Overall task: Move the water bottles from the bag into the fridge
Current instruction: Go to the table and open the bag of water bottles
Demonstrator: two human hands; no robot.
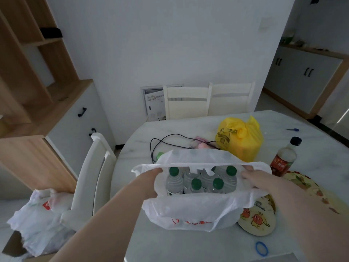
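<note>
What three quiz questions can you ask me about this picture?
1. True or false: the bottles are out of the white bag.
2. The caps are: A red, B green, C blue?
3. Which is nearer the yellow bag: left hand or right hand?
Key: 1 false, they stand in it; 2 B; 3 right hand.

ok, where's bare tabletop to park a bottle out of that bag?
Bare: the near strip of table between the white bag and the blue ring; the left edge by the chair; the far right corner beyond the sauce bottle. Crowded: behind the bag (cable, yellow bag) and right of it (printed mats).
</note>
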